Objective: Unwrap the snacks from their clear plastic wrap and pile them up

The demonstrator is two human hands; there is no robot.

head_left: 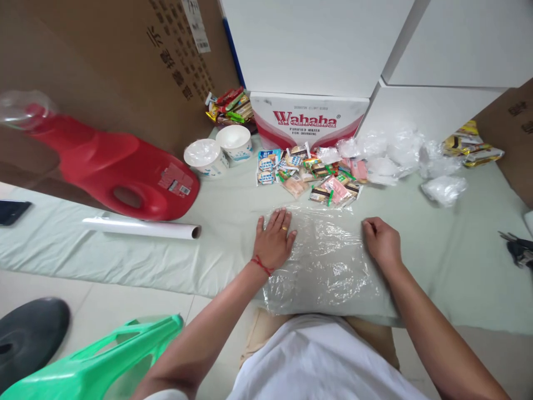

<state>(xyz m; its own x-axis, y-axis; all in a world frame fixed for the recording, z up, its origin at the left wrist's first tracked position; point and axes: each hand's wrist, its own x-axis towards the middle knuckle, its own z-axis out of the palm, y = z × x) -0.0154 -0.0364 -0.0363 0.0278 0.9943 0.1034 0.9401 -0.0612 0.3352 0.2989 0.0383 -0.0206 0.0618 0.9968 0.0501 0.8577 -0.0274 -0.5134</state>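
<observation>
A sheet of clear, crinkled plastic wrap (328, 261) lies spread on the green cloth at the table's near edge. My left hand (273, 240) rests flat on its left side, fingers stretched out, a ring on one finger and a red string round the wrist. At the right edge of the sheet, my right hand (382, 240) is closed, thumb and forefinger pinched at the film; the pinched bit itself is hidden. Just beyond the sheet is a pile of small wrapped snacks (320, 175). To its right sit several crumpled clear plastic bundles (395, 153).
A white roll (145, 228) lies left, near a red jug (129, 166). Two paper bowls (234, 143) stand before more snacks (233, 105). Behind are a Wahaha carton (308, 119) and white boxes. Yellow packets (474, 145) and dark-handled tools (518, 249) are right; a green stool (95, 366) stands lower left.
</observation>
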